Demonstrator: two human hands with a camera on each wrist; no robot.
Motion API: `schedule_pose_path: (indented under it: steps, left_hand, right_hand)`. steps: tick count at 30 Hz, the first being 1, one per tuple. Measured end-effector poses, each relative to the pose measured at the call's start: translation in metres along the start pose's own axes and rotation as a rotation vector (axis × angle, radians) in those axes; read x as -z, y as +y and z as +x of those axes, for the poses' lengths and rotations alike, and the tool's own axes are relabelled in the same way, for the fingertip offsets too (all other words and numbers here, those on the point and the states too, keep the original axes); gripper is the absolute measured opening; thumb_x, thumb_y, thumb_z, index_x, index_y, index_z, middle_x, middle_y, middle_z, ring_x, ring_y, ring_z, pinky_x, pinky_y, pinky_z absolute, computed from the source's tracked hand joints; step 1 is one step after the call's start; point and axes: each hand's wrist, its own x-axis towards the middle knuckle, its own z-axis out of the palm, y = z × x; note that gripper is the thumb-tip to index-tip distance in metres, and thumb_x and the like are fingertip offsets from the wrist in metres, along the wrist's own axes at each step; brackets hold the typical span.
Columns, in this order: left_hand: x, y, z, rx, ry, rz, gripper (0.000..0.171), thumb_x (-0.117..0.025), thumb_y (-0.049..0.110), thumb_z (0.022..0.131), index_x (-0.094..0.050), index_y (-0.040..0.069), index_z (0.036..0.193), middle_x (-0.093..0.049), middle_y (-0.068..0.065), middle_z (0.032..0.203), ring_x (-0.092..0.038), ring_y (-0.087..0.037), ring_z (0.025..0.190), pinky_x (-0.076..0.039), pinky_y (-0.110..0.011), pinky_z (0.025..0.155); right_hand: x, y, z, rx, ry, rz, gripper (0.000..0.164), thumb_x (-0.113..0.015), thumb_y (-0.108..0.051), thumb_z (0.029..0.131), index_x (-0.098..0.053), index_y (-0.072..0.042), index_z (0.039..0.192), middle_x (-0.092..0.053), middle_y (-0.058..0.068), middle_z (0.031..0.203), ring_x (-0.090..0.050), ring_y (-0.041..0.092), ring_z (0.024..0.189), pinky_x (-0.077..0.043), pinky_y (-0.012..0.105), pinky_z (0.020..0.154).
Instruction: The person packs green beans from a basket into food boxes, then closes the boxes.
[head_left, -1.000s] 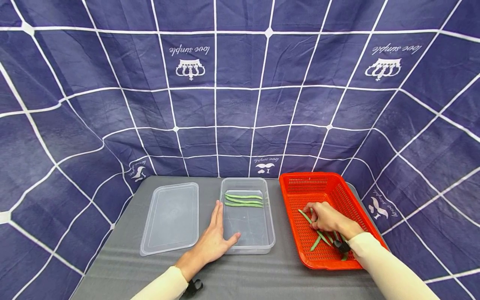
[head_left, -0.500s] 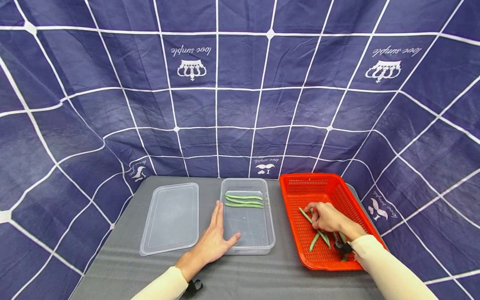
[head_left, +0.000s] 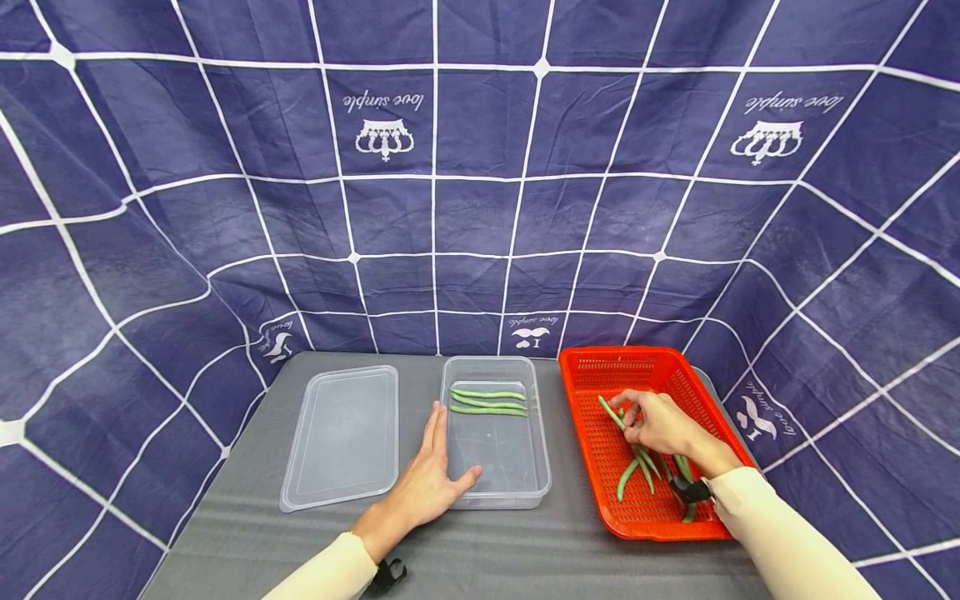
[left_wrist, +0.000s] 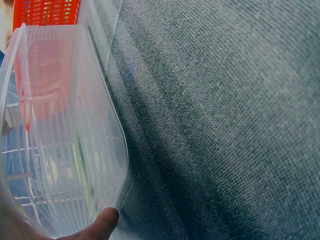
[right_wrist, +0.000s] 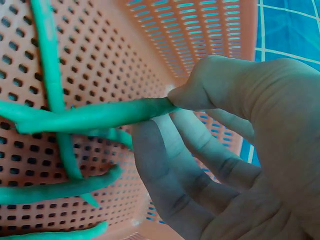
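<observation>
My right hand (head_left: 663, 425), over the red basket (head_left: 618, 529), pinches a green bean (right_wrist: 105, 115) between thumb and fingers, and the bean points up and left. Several more green beans (head_left: 628, 479) lie crossed on the basket floor beneath that hand. Straight-fingered, my left hand (head_left: 426, 483) touches the left side of a clear plastic container (head_left: 545, 467), its thumb over the near edge. Inside the container, several green beans (head_left: 487, 402) lie side by side towards the far end. The left wrist view has one fingertip (left_wrist: 106, 222) against the container wall.
A clear flat lid (head_left: 345, 437) lies on the grey tablecloth (head_left: 247, 533), left of the container. Blue gridded cloth (head_left: 480, 208) hangs behind and along both sides. The basket stands right of the container, with a gap between them.
My right hand has risen slightly and moved right, lifting the pinched bean off the pile. Beans beneath have shifted a little. The left hand has stayed put.
</observation>
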Motion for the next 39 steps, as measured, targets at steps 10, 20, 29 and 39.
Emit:
schedule_pose_path:
  steps: [10,20,29,39]
  left_hand:
    - [-0.002,-0.002,0.000,0.002,-0.001,0.006,0.120,-0.086,0.045,0.103,-0.014,-0.009,0.183,-0.011,-0.028,0.195,-0.052,-0.052,0.164,-0.056,-0.061,0.125]
    - [0.001,0.002,-0.001,-0.017,-0.002,-0.004,0.121,-0.086,0.047,0.102,-0.015,-0.010,0.182,-0.013,-0.030,0.194,-0.051,-0.053,0.164,-0.055,-0.063,0.124]
    - [0.001,0.001,0.000,-0.011,-0.006,0.007,0.121,-0.084,0.049,0.103,-0.014,-0.010,0.182,-0.010,-0.027,0.195,-0.053,-0.053,0.163,-0.056,-0.063,0.124]
    - [0.001,0.000,0.000,-0.016,-0.004,0.004,0.121,-0.085,0.047,0.103,-0.014,-0.010,0.182,-0.010,-0.028,0.195,-0.054,-0.053,0.162,-0.058,-0.063,0.121]
  right_hand:
    - [0.014,-0.011,0.003,-0.002,0.076,0.027,0.056,-0.079,0.009,0.080,-0.080,-0.007,0.134,-0.077,-0.003,0.090,-0.068,0.003,0.071,-0.053,0.024,0.071]
    - [0.025,-0.017,0.009,0.013,0.168,0.026,0.054,-0.079,0.007,0.083,-0.081,-0.009,0.134,-0.078,-0.001,0.095,-0.072,0.007,0.081,-0.057,0.027,0.074]
    - [0.024,-0.025,0.019,0.105,0.259,0.051,0.046,-0.077,0.013,0.086,-0.082,-0.005,0.128,-0.080,0.006,0.101,-0.074,0.009,0.087,-0.065,0.035,0.079]
    - [0.015,-0.042,0.038,0.177,0.270,0.049,0.042,-0.079,0.012,0.089,-0.084,-0.006,0.126,-0.082,0.006,0.106,-0.074,0.010,0.087,-0.065,0.036,0.080]
